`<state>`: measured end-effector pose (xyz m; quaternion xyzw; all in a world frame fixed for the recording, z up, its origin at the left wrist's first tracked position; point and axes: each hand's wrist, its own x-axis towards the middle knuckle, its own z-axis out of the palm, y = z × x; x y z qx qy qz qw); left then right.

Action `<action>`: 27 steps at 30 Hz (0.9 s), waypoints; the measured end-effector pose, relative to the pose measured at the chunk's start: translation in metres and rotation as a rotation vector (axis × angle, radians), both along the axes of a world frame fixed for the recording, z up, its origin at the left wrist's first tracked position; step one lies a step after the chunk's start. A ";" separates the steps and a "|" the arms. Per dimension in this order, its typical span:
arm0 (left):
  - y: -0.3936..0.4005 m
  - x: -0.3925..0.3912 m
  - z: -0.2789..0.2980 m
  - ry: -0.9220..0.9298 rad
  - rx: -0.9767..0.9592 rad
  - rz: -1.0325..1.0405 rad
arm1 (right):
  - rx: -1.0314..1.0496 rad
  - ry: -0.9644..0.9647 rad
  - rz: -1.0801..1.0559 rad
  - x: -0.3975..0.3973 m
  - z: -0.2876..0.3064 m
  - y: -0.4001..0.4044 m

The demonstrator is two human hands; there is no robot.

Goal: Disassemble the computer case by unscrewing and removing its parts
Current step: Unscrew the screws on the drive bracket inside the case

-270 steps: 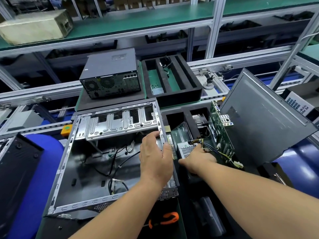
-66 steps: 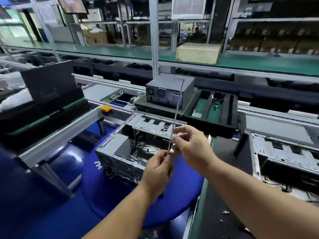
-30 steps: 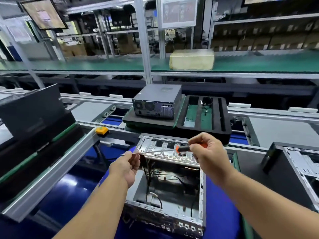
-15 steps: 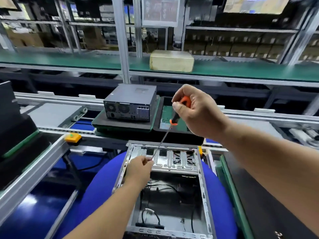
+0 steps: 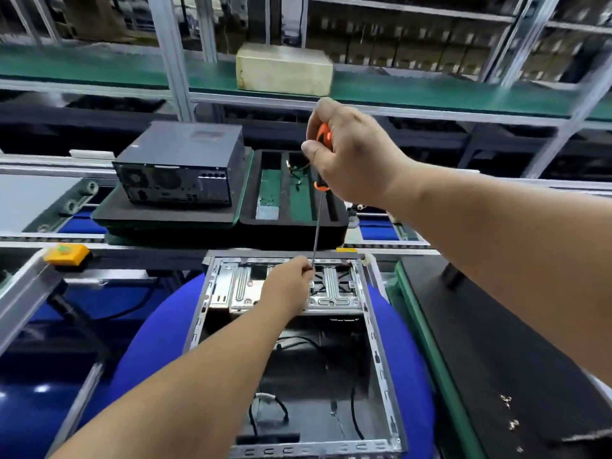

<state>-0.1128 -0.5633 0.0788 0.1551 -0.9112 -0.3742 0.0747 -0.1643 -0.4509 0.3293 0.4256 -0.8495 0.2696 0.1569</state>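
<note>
While the opened computer case [image 5: 298, 359] lies nearest on its blue cushion [image 5: 149, 342], open side up and its long axis running away from the viewer, the left hand [image 5: 288, 286] pinches the lower end of the screwdriver [image 5: 317, 226] shaft against the metal drive cage [image 5: 334, 293] at the case's far end. Above it, the right hand [image 5: 351, 154] is wrapped round the orange handle. The tool stands nearly upright, tip down (the screw itself is hidden). Doing this well likely means keeping the shaft square to the screw, pressing down while turning. Farther off, a closed black computer [image 5: 178, 167] sits beside a slotted foam tray [image 5: 294, 223].
</note>
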 end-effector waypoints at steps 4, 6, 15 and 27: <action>0.000 -0.011 -0.009 -0.016 0.016 -0.004 | 0.054 -0.053 -0.016 -0.018 -0.010 -0.003; 0.000 -0.014 -0.013 -0.020 0.009 -0.016 | 0.067 -0.054 -0.020 -0.023 -0.013 -0.005; -0.003 -0.013 -0.023 0.033 0.064 -0.012 | 0.061 -0.081 -0.009 -0.030 -0.016 -0.006; -0.008 -0.011 -0.032 0.080 0.080 0.013 | 0.167 -0.046 -0.031 -0.024 -0.011 -0.016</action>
